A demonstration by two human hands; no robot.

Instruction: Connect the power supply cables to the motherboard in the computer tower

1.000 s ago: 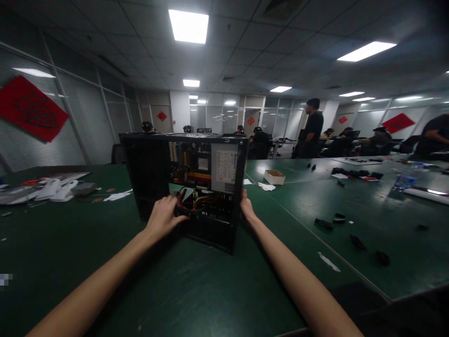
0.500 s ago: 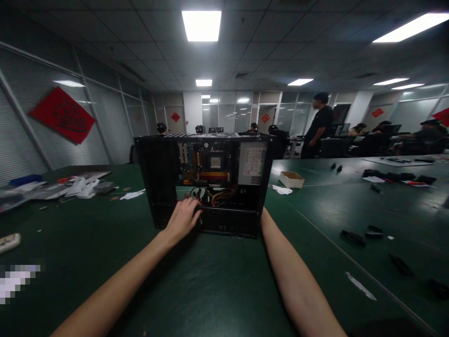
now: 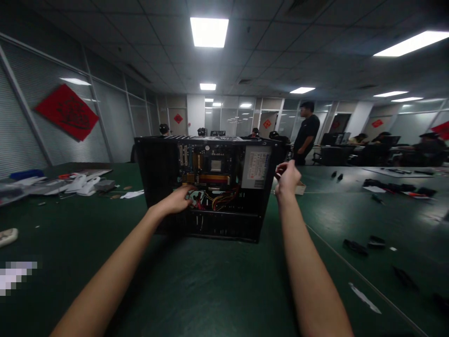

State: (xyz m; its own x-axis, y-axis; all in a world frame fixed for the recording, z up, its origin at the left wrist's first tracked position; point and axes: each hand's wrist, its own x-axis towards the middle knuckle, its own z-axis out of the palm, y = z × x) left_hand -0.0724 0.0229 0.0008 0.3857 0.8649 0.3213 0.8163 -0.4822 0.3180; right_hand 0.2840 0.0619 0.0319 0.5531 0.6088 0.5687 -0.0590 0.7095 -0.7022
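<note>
Higher now, your right hand [image 3: 288, 180] curls its fingers beside the computer case [image 3: 228, 227] your left hand [image 3: 177, 199], grip unclear, probably steadies.

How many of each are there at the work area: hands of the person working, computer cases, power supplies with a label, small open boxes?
Hands: 2, the left hand and the right hand
Computer case: 1
Labelled power supply: 1
Small box: 1, partly hidden behind the right hand
Total: 5
</note>
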